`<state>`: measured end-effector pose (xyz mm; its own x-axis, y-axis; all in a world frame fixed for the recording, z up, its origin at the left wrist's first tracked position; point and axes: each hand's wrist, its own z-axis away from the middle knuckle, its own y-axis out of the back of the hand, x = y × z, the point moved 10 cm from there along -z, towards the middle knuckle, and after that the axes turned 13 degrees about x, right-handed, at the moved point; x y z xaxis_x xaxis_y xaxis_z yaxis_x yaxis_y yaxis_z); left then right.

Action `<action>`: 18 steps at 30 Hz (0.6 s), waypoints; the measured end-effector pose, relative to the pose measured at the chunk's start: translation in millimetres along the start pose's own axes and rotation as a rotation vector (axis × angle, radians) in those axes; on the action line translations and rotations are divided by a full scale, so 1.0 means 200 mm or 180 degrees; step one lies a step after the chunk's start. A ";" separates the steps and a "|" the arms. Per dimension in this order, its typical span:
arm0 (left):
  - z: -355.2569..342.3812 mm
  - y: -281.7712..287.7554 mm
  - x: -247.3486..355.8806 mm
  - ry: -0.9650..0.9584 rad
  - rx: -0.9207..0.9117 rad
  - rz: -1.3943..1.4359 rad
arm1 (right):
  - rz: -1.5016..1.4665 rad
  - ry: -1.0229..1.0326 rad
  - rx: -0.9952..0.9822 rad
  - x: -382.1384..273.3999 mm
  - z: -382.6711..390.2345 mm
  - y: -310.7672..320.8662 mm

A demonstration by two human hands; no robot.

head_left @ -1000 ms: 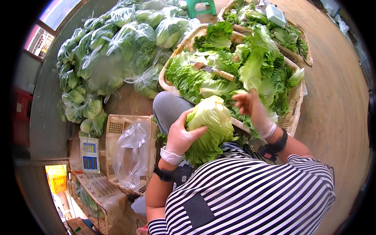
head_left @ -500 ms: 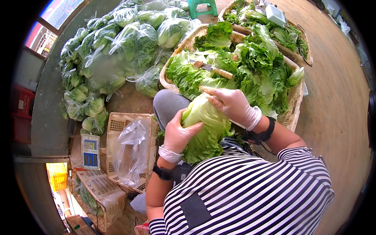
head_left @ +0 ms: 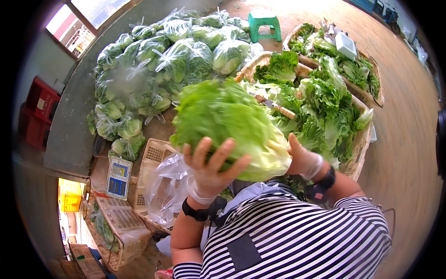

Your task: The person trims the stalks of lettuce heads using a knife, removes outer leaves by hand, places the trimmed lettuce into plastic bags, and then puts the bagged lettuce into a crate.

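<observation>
head view: left hand point(head_left: 210, 176) and right hand point(head_left: 305, 160) grip lettuce head point(head_left: 223, 121) between them; knife point(head_left: 284, 111) lies on lettuce leaves point(head_left: 320, 100) beyond.

red crate point(head_left: 35, 95) with printed label point(head_left: 45, 104), blue-and-white panel point(head_left: 119, 178), print too small to read

The head view comes from the left of two wide fisheye cameras worn side by side, facing down and forward, upright and unmirrored. The striped shirt point(head_left: 306, 228) lies close below at five o'clock; the left hand point(head_left: 210, 171) and right hand point(head_left: 304, 160), nearer the middle, are close too. Farther off come bagged greens point(head_left: 180, 60) toward eleven o'clock and a green stool point(head_left: 264, 21) between twelve and one.
</observation>
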<state>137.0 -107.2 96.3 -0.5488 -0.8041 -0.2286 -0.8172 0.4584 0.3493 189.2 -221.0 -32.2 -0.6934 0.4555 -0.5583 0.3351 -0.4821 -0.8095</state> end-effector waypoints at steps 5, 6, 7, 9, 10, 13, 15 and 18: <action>0.20 -0.08 -0.16 0.0740 -0.1005 -0.0282 | -0.0666 -0.0036 0.0257 0.15 -0.24 0.12; 0.23 -0.07 -0.16 0.0732 -0.0986 -0.0317 | -0.0644 -0.0039 0.0222 0.16 -0.27 0.15; 0.32 -0.01 -0.26 0.1530 -0.0627 0.0096 | -0.0461 0.0089 0.0242 0.16 -0.29 0.16; 0.53 0.00 -0.35 0.2815 -0.0452 0.0737 | -0.0291 0.0235 0.0332 0.16 -0.33 0.19; 0.67 -0.02 -0.35 0.3334 -0.0655 0.0878 | -0.0278 0.0185 0.0308 0.18 -0.35 0.18; 0.90 -0.24 -0.20 0.5375 0.0357 0.4796 | 0.0370 0.0334 0.0271 0.21 -0.42 0.05; 0.85 -0.26 -0.20 0.5578 0.0589 0.4890 | 0.0723 0.0387 0.0249 0.23 -0.44 0.00; 0.91 -0.24 -0.21 0.5901 0.0930 0.5032 | 0.1121 0.0251 -0.0087 0.29 -0.49 -0.06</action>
<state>166.2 -26.5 -76.8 0.0062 0.7315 0.6819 -0.2236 0.6656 -0.7120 206.7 -116.2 -73.6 -0.4813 0.3220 -0.8152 0.5623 -0.6001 -0.5690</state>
